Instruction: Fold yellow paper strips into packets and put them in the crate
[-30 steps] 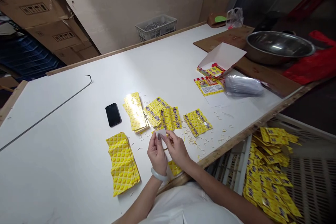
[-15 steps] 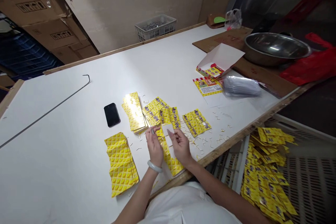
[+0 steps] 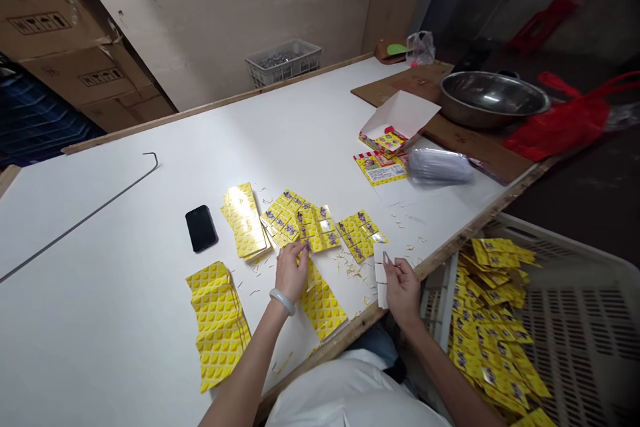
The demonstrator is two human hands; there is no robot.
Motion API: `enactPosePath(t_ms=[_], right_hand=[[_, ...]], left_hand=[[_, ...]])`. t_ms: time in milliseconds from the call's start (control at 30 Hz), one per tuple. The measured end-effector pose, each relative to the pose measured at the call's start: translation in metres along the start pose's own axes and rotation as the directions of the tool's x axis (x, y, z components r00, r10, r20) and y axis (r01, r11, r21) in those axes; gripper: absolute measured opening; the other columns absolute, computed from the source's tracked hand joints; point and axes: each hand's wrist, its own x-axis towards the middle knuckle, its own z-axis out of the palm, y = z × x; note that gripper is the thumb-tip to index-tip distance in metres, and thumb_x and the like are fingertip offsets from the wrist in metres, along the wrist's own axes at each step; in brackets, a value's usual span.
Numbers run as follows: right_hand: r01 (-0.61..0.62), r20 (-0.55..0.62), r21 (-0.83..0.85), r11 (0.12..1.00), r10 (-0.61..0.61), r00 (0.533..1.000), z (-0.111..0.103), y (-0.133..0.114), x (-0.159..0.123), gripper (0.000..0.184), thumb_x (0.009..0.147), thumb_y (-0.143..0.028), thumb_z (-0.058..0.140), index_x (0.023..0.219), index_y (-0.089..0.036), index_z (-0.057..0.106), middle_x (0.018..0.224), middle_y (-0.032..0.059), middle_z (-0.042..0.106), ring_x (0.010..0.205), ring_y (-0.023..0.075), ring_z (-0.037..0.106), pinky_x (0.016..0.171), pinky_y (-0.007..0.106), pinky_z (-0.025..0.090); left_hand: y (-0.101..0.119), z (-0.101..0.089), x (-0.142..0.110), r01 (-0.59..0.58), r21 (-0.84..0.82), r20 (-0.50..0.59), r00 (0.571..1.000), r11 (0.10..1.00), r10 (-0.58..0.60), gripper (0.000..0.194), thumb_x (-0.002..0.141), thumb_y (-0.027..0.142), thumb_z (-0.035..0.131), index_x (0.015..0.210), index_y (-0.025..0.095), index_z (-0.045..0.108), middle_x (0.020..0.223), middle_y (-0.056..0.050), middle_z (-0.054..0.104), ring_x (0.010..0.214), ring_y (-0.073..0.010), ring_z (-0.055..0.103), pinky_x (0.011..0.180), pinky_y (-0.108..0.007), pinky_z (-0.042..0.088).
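My right hand [image 3: 404, 287] is closed on a white-backed card strip [image 3: 381, 277], thumb on its face, just above the table's front edge. My left hand [image 3: 293, 271] has its fingers bent together at the top of a yellow patterned card sheet [image 3: 323, 303]; what they grip, if anything, is hidden. Beyond its fingertips lie yellow cards with small purple figures [image 3: 317, 227], partly overlapping. Another such printed card [image 3: 361, 233] rests between the hands and further back. A glossy stack of yellow card strips [image 3: 244, 220] stands left of these.
A fanned yellow stack [image 3: 215, 327] and a black phone [image 3: 201, 228] lie at left, near a long metal rod [image 3: 95, 217]. Paper scraps litter the table. A crate [image 3: 575, 340] holding yellow cards stands at lower right. Further back are an opened box [image 3: 400, 123], plastic sleeves [image 3: 440, 167] and a metal bowl [image 3: 493, 103].
My right hand has moved right, carrying the white-backed strip away from my left hand. My left hand stays over the yellow sheet, its fingers turned downward. The camera view has shifted slightly.
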Motion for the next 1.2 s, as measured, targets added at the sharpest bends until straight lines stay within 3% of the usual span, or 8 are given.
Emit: enactPosePath(t_ms=[133, 267, 333, 433, 600, 700, 867, 1200], right_hand=[[0.027, -0.064, -0.018, 0.999, -0.028, 0.998, -0.008, -0.004, 0.005, 0.038, 0.078, -0.055, 0.058, 0.074, -0.019, 0.046, 0.057, -0.0062, 0.043, 0.05, 0.0092, 0.037, 0.047, 0.021, 0.03], [0.089, -0.09, -0.053, 0.995, -0.093, 0.992, -0.007, -0.014, 0.011, 0.039, 0.08, -0.055, 0.054, 0.07, -0.019, 0.045, 0.06, -0.0046, 0.044, 0.054, 0.0102, 0.039, 0.05, 0.021, 0.033], [0.1, -0.052, -0.068, 0.993, -0.103, 0.993, -0.004, -0.018, 0.01, 0.037, 0.082, -0.054, 0.053, 0.071, -0.019, 0.044, 0.06, -0.0047, 0.043, 0.054, 0.0107, 0.039, 0.049, 0.021, 0.033], [0.119, 0.06, -0.128, 0.985, -0.112, 0.992, 0.007, -0.017, 0.003, 0.034, 0.086, -0.051, 0.048, 0.074, -0.02, 0.044, 0.059, -0.0052, 0.041, 0.054, 0.0108, 0.038, 0.05, 0.022, 0.033], [0.293, 0.422, -0.307, 0.905, -0.147, 0.895, 0.05, -0.013, -0.012, 0.028, 0.092, -0.041, 0.041, 0.076, -0.019, 0.046, 0.059, -0.0046, 0.042, 0.053, 0.0109, 0.039, 0.052, 0.022, 0.031], [0.48, 0.615, -0.374, 0.794, -0.175, 0.768, 0.084, -0.011, -0.014, 0.027, 0.095, -0.037, 0.034, 0.079, -0.019, 0.048, 0.062, -0.0021, 0.049, 0.055, 0.0128, 0.047, 0.054, 0.024, 0.031], [0.658, 0.776, -0.431, 0.618, -0.118, 0.619, 0.119, -0.001, -0.012, 0.032, 0.096, -0.035, 0.027, 0.089, -0.017, 0.052, 0.064, 0.0019, 0.059, 0.055, 0.0159, 0.055, 0.052, 0.024, 0.029], [0.691, 0.786, -0.507, 0.516, -0.051, 0.615, 0.122, 0.0, -0.015, 0.033, 0.096, -0.04, 0.025, 0.095, -0.016, 0.047, 0.067, 0.0043, 0.062, 0.054, 0.0186, 0.058, 0.049, 0.024, 0.027]], left_hand=[[0.028, 0.008, 0.005, -0.081, -0.383, 0.013, 0.996, 0.92, 0.093, 0.031, 0.091, 0.032, 0.041, 0.103, 0.023, 0.067, 0.108, -0.007, 0.064, 0.105, -0.0214, 0.055, 0.091, -0.038, 0.043], [0.043, 0.025, 0.002, 0.058, -0.56, 0.197, 0.978, 0.826, 0.065, 0.032, 0.088, 0.036, 0.049, 0.114, 0.023, 0.061, 0.115, -0.009, 0.062, 0.098, -0.021, 0.059, 0.081, -0.035, 0.049], [0.034, 0.027, -0.007, 0.013, -0.509, 0.166, 0.983, 0.861, 0.084, 0.034, 0.088, 0.036, 0.049, 0.119, 0.023, 0.055, 0.118, -0.01, 0.058, 0.098, -0.0205, 0.059, 0.08, -0.035, 0.049], [-0.004, 0.018, -0.026, -0.182, -0.167, -0.042, 0.983, 0.969, 0.178, 0.032, 0.088, 0.035, 0.051, 0.118, 0.022, 0.054, 0.116, -0.01, 0.056, 0.108, -0.0233, 0.051, 0.093, -0.042, 0.042], [-0.066, 0.008, -0.051, -0.091, 0.285, -0.125, 0.984, 0.954, 0.131, 0.048, 0.078, 0.041, 0.064, 0.119, 0.019, 0.053, 0.121, -0.014, 0.05, 0.113, -0.0303, 0.043, 0.094, -0.049, 0.036], [-0.077, 0.013, -0.052, -0.101, 0.292, -0.101, 0.986, 0.951, 0.136, 0.02, 0.086, 0.033, 0.056, 0.099, 0.02, 0.063, 0.108, -0.01, 0.056, 0.102, -0.0255, 0.047, 0.087, -0.043, 0.039], [-0.078, 0.021, -0.046, -0.125, 0.24, -0.108, 0.982, 0.963, 0.155, 0.015, 0.088, 0.024, 0.051, 0.086, 0.02, 0.066, 0.091, -0.007, 0.059, 0.09, -0.021, 0.049, 0.079, -0.037, 0.041], [-0.08, 0.02, -0.046, -0.128, 0.214, -0.095, 0.984, 0.968, 0.151, 0.013, 0.086, 0.019, 0.054, 0.082, 0.02, 0.066, 0.09, -0.006, 0.059, 0.089, -0.0213, 0.047, 0.077, -0.038, 0.042]])
